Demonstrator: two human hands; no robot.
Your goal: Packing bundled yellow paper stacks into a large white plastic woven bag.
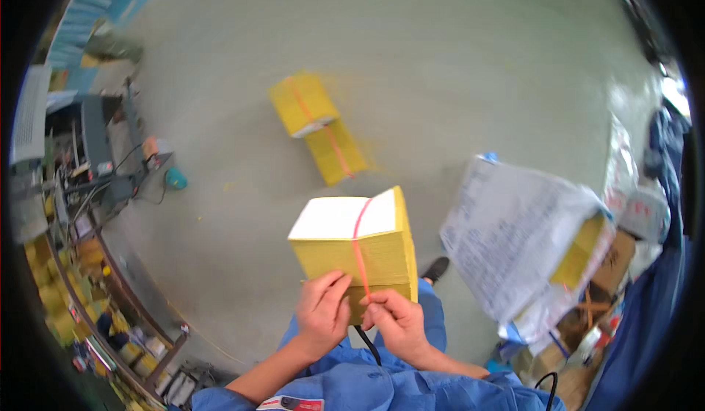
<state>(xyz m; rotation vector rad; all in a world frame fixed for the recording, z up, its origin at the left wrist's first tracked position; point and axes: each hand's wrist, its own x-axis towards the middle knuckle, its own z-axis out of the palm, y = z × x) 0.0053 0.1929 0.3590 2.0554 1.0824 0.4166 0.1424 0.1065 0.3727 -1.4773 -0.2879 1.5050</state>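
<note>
A block-shaped stack of yellow sheets [312,255] with a white top face is in front of my body. A pink strap [359,252] runs over its top and down the side facing me. My right hand [396,324] is closed, its fingers pinching the strap low on that side. Beside it, my left hand [323,313] has curled fingers, their tips against the stack's lower face. Whatever those fingers grip is hidden. What bears the stack from below does not show.
Two similar yellow stacks [302,104] with pink straps are on the grey floor ahead. To the right stands a pile under white wrapping [523,227], beside a cardboard box [614,261]. Grey machinery [95,136] and a rack [110,286] with yellow bundles line the left.
</note>
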